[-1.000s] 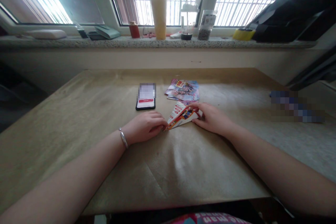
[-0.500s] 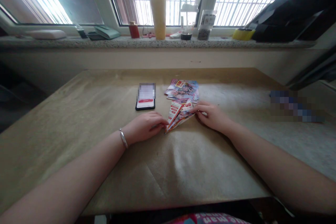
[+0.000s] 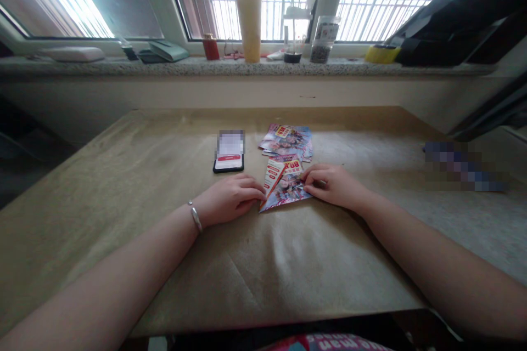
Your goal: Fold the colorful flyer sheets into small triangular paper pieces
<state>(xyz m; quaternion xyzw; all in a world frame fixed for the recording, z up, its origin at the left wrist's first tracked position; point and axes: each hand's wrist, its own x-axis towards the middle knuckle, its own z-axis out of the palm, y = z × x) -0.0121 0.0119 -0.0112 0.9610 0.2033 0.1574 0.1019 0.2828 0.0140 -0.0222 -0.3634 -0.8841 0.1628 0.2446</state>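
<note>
A printed flyer [image 3: 290, 185] lies on the table between my hands, with one flap folded over along its left side and the picture side spread out at the right. My left hand [image 3: 234, 196], a silver bangle at its wrist, has its fingers closed at the flyer's left edge. On the opposite side, my right hand [image 3: 329, 184] pinches the right edge between thumb and fingers. Just beyond, a small stack of similar flyers [image 3: 290, 140] touches or nearly touches the far edge of this one. The fingertips partly cover both edges.
A phone [image 3: 229, 153] with a lit, blurred screen lies left of the stack. Far right on the table [image 3: 185, 279] is a blurred bluish object [image 3: 463, 167]. The windowsill [image 3: 185, 68] holds a tall drink cup [image 3: 249, 22], a red container [image 3: 211, 48] and a black bag [image 3: 448, 27].
The flyer's right flap has been opened out, so more of the picture side shows. My right hand has shifted slightly right and nearer; my left hand stays at the left edge.
</note>
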